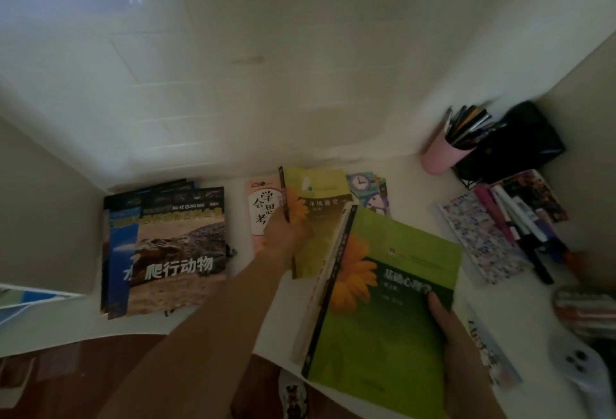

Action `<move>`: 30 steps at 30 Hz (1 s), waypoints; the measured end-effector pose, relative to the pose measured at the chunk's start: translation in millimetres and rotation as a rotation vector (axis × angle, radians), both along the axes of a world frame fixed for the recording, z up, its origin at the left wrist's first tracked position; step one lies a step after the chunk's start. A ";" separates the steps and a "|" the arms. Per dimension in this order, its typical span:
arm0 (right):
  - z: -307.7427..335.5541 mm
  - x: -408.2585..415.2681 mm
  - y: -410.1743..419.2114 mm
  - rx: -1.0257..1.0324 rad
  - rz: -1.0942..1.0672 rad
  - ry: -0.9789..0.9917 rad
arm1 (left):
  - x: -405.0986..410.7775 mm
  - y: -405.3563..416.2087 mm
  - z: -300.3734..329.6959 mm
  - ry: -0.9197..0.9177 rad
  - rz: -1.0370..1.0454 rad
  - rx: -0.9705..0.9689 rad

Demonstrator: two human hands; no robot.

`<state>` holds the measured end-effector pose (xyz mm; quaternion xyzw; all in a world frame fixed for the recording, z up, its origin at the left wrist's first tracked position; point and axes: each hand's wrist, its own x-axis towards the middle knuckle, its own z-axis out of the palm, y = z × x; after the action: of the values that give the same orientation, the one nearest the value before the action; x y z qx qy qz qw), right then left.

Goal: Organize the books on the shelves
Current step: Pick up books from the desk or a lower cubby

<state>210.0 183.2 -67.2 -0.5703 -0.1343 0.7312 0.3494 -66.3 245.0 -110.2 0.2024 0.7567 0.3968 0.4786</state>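
Single head-mounted wide-angle view, looking forward and steeply down from above onto a white shelf surface (413,205) against a white wall (266,51). Close range: both forearms enter from the bottom edge. Strong wide-angle distortion and motion blur at the margins.

A study corner in a home, seen from above.

A white shelf surface (416,185) set into a pale walled nook carries scattered books with Chinese titles, among them a reptile encyclopedia (176,251) on a stack and a pink children's book (261,208). At the right stand a pink pen cup (443,155) full of pens, a black wire holder (513,145), loose markers (520,225) and a patterned notebook (480,238). Dark wooden flooring (66,378) shows below the shelf edge.
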 end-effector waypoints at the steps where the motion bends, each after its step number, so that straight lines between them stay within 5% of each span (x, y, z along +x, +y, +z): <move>1: 4.6 -6.6 1.0 0.057 0.006 -0.004 | -2.1 -14.6 6.6 -0.041 -0.025 0.062; 4: 9.2 -28.4 7.2 0.138 0.021 -0.079 | -11.1 -67.8 25.8 -0.272 -0.081 0.161; 9: -2.0 -70.1 11.9 0.018 0.198 -0.126 | -14.5 -101.1 24.6 -0.654 0.072 0.003; 15: -3.3 -100.5 6.8 0.043 0.330 -0.024 | -15.0 -164.9 15.5 -0.653 0.073 0.192; 21: 16.8 -87.8 2.3 0.321 0.387 -0.045 | -37.2 -166.1 30.4 -0.324 -0.172 0.413; 30: 9.3 -71.0 -12.5 0.677 0.519 -0.151 | -33.7 -176.8 23.4 -0.058 -0.249 0.392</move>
<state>139.0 170.7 -57.9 -0.4229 -0.5307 0.6658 0.3103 -100.0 68.1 -86.7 0.3719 0.6202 0.4796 0.4970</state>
